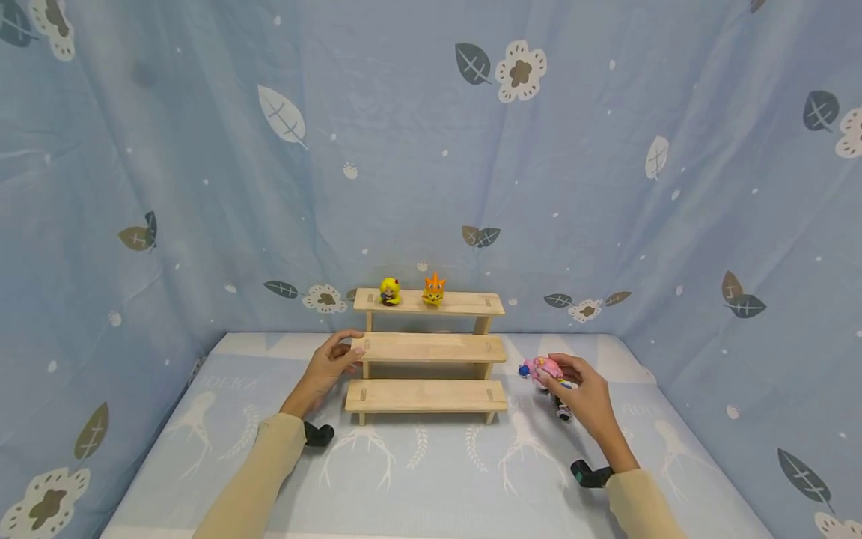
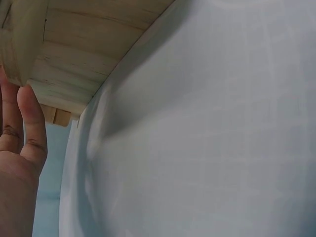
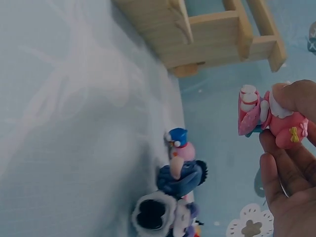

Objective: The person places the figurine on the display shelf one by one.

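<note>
A three-tier wooden display stand point(image 1: 428, 348) stands on the cloth. My left hand point(image 1: 330, 364) grips the left end of its middle tier; in the left wrist view the fingertips point(image 2: 30, 98) touch the wood's edge. To the right of the stand, my right hand point(image 1: 586, 393) pinches a pink toy figurine point(image 3: 291, 131) between thumb and fingers. It has a yellow bow and a white collar, and is held above the cloth. On the top tier sit a yellow-haired figurine point(image 1: 390, 292) and an orange, spiky-headed figurine point(image 1: 434, 290).
Several other figurines stand close together beneath my right hand, including a pink one with a blue hat point(image 3: 183, 148), a dark blue one point(image 3: 178, 180) and a black-and-white one point(image 3: 150, 215). A patterned blue curtain point(image 1: 404, 150) hangs behind and along both sides of the table point(image 1: 431, 486).
</note>
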